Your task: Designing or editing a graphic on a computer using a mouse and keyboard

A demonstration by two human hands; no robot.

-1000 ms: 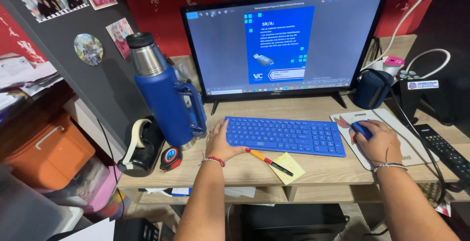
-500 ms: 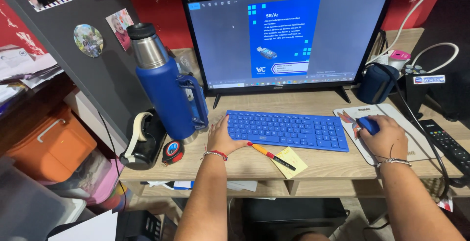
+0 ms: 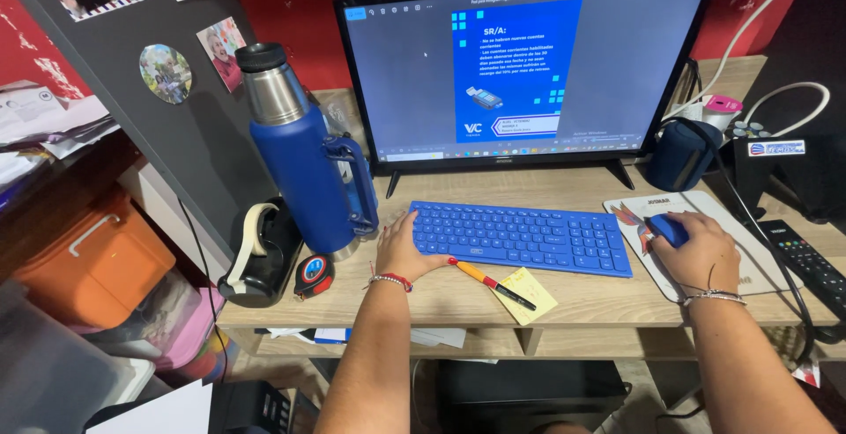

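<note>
My left hand [image 3: 407,249] flat, fingers spread, resting on left end of blue keyboard [image 3: 522,237]; holds nothing. My right hand [image 3: 701,253] cupped over blue mouse [image 3: 667,229] on mouse pad [image 3: 760,258], near right edge of desk [image 3: 608,297]. Keyboard centred below monitor [image 3: 520,64]. Pen [image 3: 495,284] on yellow note [image 3: 526,295] at front edge. Blue flask [image 3: 304,165] toward left edge.

Left hand [image 3: 407,249] rests flat on the left end of the blue keyboard [image 3: 522,237]; blue thermos [image 3: 304,161] stands just beside it on its outer side. Pencil [image 3: 495,285] and yellow sticky note [image 3: 526,295] lie near its wrist. Right hand [image 3: 701,253] cups blue mouse [image 3: 667,229] on the mouse pad [image 3: 758,262]; monitor [image 3: 520,73] beyond both.
</note>
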